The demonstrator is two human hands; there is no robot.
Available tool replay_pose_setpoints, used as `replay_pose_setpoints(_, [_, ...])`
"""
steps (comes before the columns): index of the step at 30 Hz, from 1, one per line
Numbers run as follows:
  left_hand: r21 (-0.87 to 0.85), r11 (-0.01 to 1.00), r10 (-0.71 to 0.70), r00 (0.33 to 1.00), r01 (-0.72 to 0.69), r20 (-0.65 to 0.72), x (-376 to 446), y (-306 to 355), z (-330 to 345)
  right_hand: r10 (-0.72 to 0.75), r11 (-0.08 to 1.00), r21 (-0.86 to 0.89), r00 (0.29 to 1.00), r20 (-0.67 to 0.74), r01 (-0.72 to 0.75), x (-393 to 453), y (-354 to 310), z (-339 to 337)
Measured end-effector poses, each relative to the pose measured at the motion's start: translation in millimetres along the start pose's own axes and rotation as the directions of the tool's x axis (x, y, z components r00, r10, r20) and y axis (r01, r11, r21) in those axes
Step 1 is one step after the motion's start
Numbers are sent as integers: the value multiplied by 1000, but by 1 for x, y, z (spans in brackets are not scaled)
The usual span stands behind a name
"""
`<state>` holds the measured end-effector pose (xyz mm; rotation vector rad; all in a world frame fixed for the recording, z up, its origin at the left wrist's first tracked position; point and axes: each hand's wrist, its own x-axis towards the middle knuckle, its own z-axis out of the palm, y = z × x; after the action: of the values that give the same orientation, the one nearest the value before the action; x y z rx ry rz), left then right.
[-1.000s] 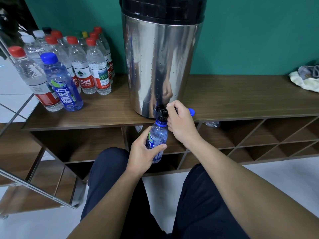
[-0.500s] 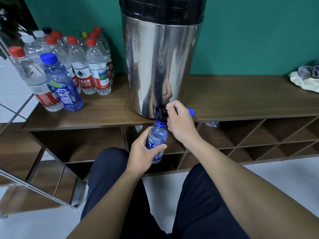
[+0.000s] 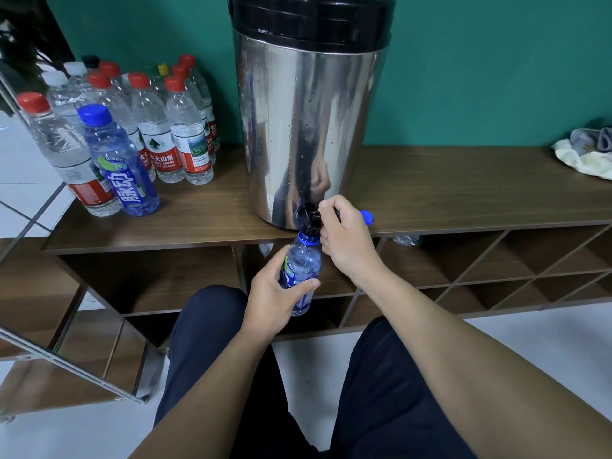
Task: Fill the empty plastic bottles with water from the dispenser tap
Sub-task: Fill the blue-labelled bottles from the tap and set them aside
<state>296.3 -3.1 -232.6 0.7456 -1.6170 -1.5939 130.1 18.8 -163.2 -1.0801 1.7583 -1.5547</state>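
- A blue-tinted bottle (image 3: 303, 270) with a blue neck ring is seen under the black tap (image 3: 309, 217).
- The dispenser (image 3: 309, 127) is finished in mirrored steel with a black lid.
- Red, white and blue caps are carried by the capped bottles (image 3: 159, 134).
- The shelf (image 3: 463, 187) is grained brown; the wall (image 3: 496, 61) is painted teal.

wall (image 3: 480, 77): teal | floor (image 3: 546, 342): white | wooden shelf unit (image 3: 463, 193): open diagonal cubbies

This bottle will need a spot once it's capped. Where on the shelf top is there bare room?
Bare wood lies between the dispenser and the cloth at right, past the blue cap. A narrower strip fronts the capped bottles, which crowd the left end.
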Motion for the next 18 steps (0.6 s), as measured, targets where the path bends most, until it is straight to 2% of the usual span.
replay_pose_setpoints(18, [-23, 1000, 1, 1000, 0, 7, 1, -1, 1, -2, 1000, -4, 1000, -3, 2, 1, 1, 0])
